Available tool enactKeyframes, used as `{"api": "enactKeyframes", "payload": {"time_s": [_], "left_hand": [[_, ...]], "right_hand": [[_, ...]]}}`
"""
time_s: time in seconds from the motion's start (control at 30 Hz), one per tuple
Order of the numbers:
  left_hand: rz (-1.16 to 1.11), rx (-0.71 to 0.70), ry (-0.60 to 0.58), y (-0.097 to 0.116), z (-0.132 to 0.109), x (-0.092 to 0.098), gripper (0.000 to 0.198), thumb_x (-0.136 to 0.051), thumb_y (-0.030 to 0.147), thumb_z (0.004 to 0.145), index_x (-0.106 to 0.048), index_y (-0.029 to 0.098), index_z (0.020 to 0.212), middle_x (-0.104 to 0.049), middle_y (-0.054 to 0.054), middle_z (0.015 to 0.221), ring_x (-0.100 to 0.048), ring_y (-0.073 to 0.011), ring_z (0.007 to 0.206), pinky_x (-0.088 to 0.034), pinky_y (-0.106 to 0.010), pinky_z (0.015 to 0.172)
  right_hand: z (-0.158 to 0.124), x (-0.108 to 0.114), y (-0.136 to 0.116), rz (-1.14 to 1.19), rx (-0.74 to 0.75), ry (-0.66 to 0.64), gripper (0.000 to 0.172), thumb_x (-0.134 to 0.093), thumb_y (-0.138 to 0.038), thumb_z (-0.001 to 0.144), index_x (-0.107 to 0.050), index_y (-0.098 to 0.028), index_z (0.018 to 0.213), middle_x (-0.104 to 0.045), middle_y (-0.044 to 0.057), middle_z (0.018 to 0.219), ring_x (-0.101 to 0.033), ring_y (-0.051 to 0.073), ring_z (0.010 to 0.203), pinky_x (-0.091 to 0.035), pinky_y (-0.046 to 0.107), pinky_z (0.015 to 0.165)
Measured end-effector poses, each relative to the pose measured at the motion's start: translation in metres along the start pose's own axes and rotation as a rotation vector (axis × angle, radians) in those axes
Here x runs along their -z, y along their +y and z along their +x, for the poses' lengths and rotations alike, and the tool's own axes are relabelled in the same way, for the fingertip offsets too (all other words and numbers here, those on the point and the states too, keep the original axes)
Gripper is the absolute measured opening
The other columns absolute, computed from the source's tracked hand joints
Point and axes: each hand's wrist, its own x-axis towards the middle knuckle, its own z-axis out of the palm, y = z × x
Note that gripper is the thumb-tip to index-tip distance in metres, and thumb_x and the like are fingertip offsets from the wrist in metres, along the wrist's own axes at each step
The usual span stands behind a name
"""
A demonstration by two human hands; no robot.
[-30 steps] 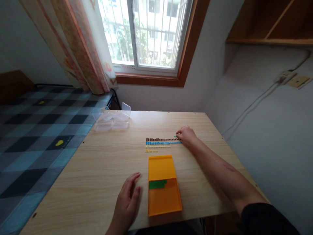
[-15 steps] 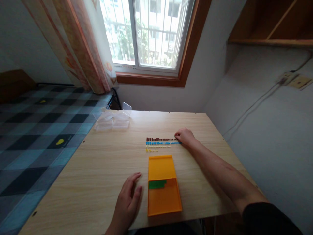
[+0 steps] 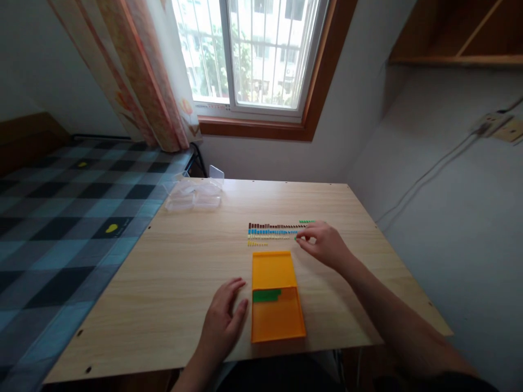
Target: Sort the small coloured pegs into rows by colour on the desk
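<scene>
My right hand [image 3: 322,242] is above the table, right of the rows, its thumb and fingers pinching a small green block [image 3: 295,238]. Beside it lie neat rows of tiny blocks: a brown row [image 3: 269,226], a blue row [image 3: 267,232], a pale row [image 3: 265,237] and a short yellow row [image 3: 257,244]. A short green row [image 3: 306,221] shows just beyond my knuckles. Below them lies an orange box [image 3: 278,324] with green blocks [image 3: 265,295] lined against its inner edge. My left hand [image 3: 224,313] rests on the table left of the box, fingers loosely apart, holding nothing.
Clear plastic containers [image 3: 194,196] stand at the table's far left corner. A bed with a checked cover [image 3: 102,201] adjoins the left edge. The wooden table [image 3: 183,261] reaches toward the window wall; a cable [image 3: 429,169] hangs along the right wall.
My right hand has come back toward me from the far end of the rows, a green block in its fingertips. The green row is now uncovered. My left hand stays beside the box.
</scene>
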Motion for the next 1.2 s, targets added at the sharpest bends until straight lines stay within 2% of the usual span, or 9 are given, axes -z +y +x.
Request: {"api": "enactKeyframes", "payload": {"time_s": [0.1, 0.17, 0.3, 0.4, 0.53, 0.73, 0.87, 1.07, 1.2], "left_hand": [[0.020, -0.012, -0.022, 0.005, 0.000, 0.001, 0.029, -0.052, 0.034, 0.097, -0.067, 0.024, 0.119, -0.065, -0.010, 0.129, -0.062, -0.0263, 0.120, -0.054, -0.047, 0.102], [0.033, -0.030, -0.033, 0.009, -0.001, 0.002, 0.027, -0.052, 0.033, 0.097, -0.069, 0.025, 0.116, -0.064, -0.010, 0.130, -0.060, -0.0265, 0.121, -0.053, -0.047, 0.103], [0.069, -0.124, -0.042, 0.020, -0.004, 0.001, 0.022, -0.053, 0.028, 0.095, -0.073, 0.026, 0.105, -0.064, -0.009, 0.127, -0.059, -0.0269, 0.120, -0.052, -0.048, 0.103], [0.078, -0.188, -0.053, 0.028, -0.006, -0.003, 0.022, -0.053, 0.022, 0.095, -0.073, 0.025, 0.102, -0.063, -0.009, 0.128, -0.057, -0.0263, 0.122, -0.051, -0.048, 0.104], [0.064, -0.247, -0.065, 0.031, -0.008, -0.009, 0.022, -0.055, 0.018, 0.094, -0.073, 0.026, 0.104, -0.064, -0.009, 0.127, -0.058, -0.0259, 0.121, -0.052, -0.048, 0.103], [0.049, -0.252, -0.043, 0.027, -0.004, -0.010, 0.022, -0.055, 0.015, 0.093, -0.072, 0.025, 0.103, -0.064, -0.010, 0.127, -0.058, -0.0260, 0.121, -0.053, -0.048, 0.103], [0.044, -0.249, -0.049, 0.026, 0.002, -0.013, 0.019, -0.057, 0.017, 0.092, -0.072, 0.024, 0.103, -0.064, -0.010, 0.126, -0.058, -0.0263, 0.121, -0.052, -0.049, 0.103], [0.046, -0.244, -0.034, 0.025, 0.009, -0.019, 0.020, -0.056, 0.017, 0.093, -0.070, 0.023, 0.105, -0.065, -0.009, 0.125, -0.058, -0.0260, 0.120, -0.051, -0.049, 0.104], [0.077, -0.244, -0.049, 0.023, 0.008, -0.021, 0.021, -0.057, 0.019, 0.093, -0.068, 0.022, 0.110, -0.064, -0.010, 0.125, -0.058, -0.0267, 0.120, -0.051, -0.050, 0.104]], "right_hand": [[-0.056, -0.009, -0.039, 0.129, 0.131, -0.078, 0.016, -0.063, -0.026, 0.091, -0.077, -0.025, 0.084, -0.069, 0.003, 0.076, -0.058, 0.018, 0.077, -0.041, 0.031, 0.076], [-0.085, -0.024, -0.060, 0.141, 0.141, -0.145, 0.012, -0.066, -0.023, 0.088, -0.076, -0.025, 0.081, -0.068, 0.003, 0.076, -0.057, 0.019, 0.078, -0.040, 0.031, 0.073], [-0.112, -0.052, -0.081, 0.096, 0.084, -0.219, 0.010, -0.069, -0.017, 0.084, -0.074, -0.024, 0.079, -0.068, 0.003, 0.079, -0.057, 0.020, 0.082, -0.040, 0.032, 0.075], [-0.115, -0.064, -0.085, 0.056, 0.084, -0.244, 0.010, -0.069, -0.017, 0.084, -0.074, -0.023, 0.078, -0.068, 0.004, 0.079, -0.056, 0.020, 0.083, -0.039, 0.033, 0.076], [-0.115, -0.068, -0.086, 0.042, 0.077, -0.241, 0.010, -0.069, -0.018, 0.086, -0.074, -0.022, 0.079, -0.067, 0.003, 0.077, -0.055, 0.020, 0.081, -0.037, 0.032, 0.075], [-0.116, -0.071, -0.075, 0.059, -0.042, -0.169, 0.008, -0.070, -0.021, 0.087, -0.076, -0.024, 0.085, -0.069, 0.003, 0.084, -0.057, 0.021, 0.086, -0.037, 0.033, 0.077], [-0.115, -0.072, -0.067, 0.035, -0.070, -0.155, 0.007, -0.072, -0.026, 0.087, -0.078, -0.026, 0.085, -0.070, 0.002, 0.082, -0.057, 0.022, 0.085, -0.036, 0.034, 0.077], [-0.119, -0.065, -0.055, 0.067, 0.035, -0.092, 0.012, -0.069, -0.021, 0.089, -0.079, -0.026, 0.092, -0.070, 0.003, 0.082, -0.054, 0.021, 0.082, -0.036, 0.033, 0.076], [-0.118, -0.062, -0.052, 0.072, 0.102, -0.091, 0.015, -0.069, -0.016, 0.087, -0.079, -0.028, 0.089, -0.067, 0.003, 0.077, -0.052, 0.020, 0.080, -0.035, 0.032, 0.074]]}}
